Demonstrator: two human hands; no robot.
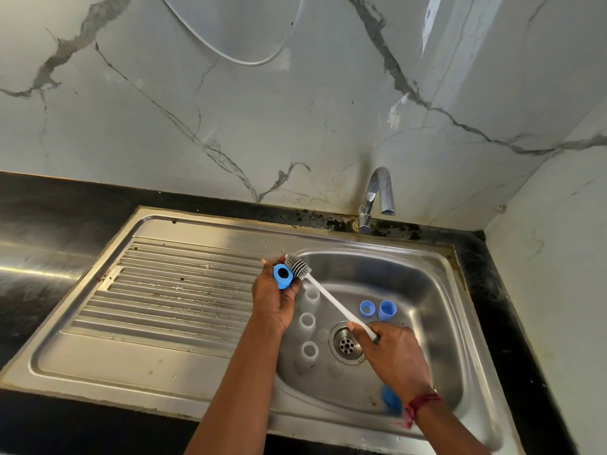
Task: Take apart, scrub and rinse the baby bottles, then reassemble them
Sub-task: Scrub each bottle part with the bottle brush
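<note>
Left grip (pixel 274 302) wrapped round blue collar ring (pixel 282 275), held over the left edge of the sink (pixel 210 231) basin. Right grip (pixel 391 353) clamped on the handle end of white brush (pixel 331 303); bristle head sits against the ring. Three clear bottles (pixel 307 323) in the basin, mouths up. Two blue caps (pixel 387 311) near drain (pixel 346 344); another blue piece (pixel 391 398) by the front wall.

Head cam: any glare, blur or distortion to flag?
Head view: wide-angle bend curves the sink rim; glare streaks the counter at left; right hand and the blue cap under its wrist are motion-blurred; clear bottles in the basin read faint.
</note>
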